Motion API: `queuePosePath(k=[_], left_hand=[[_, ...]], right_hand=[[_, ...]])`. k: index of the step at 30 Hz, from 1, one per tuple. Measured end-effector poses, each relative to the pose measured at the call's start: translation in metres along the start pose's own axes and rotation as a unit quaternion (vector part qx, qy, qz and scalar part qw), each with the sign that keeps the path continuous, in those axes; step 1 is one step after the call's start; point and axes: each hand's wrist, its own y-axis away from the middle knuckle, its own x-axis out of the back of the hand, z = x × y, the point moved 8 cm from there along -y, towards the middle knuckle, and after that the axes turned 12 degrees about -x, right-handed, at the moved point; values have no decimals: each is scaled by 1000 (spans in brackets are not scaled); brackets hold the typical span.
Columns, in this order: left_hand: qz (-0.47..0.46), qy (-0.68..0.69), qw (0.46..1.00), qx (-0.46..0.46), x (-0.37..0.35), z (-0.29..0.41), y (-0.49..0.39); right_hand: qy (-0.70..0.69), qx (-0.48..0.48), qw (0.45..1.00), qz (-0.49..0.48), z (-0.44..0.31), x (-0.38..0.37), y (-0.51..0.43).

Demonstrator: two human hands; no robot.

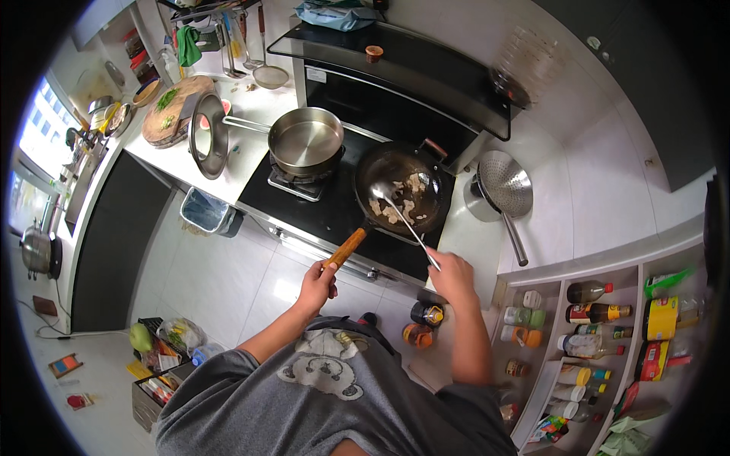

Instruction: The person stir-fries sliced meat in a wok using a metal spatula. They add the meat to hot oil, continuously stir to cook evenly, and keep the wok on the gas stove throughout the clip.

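My left hand [317, 286] grips the wooden handle [347, 249] of a dark wok [376, 159], which sits on the right side of the black gas stove. In my right hand [453, 277] is the end of a long metal spatula or ladle [409, 228]. Its head reaches into the wok, beside pale pieces of cooked food [391, 214] that look like meat. More pieces [416, 183] lie toward the wok's right side. To the left, a stainless steel pan [305, 137] with a long handle stands on the other burner.
A metal lid [210, 137] stands on edge left of the pan, near a round wooden chopping board [157, 122] with a cleaver and chopped greens. Right of the stove is a perforated strainer [505, 182] over a pot. A range hood [399, 62] overhangs the back. Bottle shelves [562, 319] line the right.
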Motion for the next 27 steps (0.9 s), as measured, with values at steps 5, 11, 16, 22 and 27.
queuePosePath(k=[5, 11, 16, 22, 27], left_hand=[[2, 12, 1000, 2, -3, -2, 4], [9, 10, 1000, -14, -4, -4, 1], [-4, 6, 1000, -1, -3, 0, 2], [4, 12, 1000, 1, -3, -8, 3], [-9, 0, 1000, 0, -6, -3, 1]], right_hand=[[146, -36, 989, -10, 16, 76, 63], [158, -66, 985, -20, 23, 83, 53], [183, -79, 980, 15, 28, 79, 33], [107, -100, 989, 23, 43, 38, 3], [-90, -154, 982, 57, 43, -16, -32]])
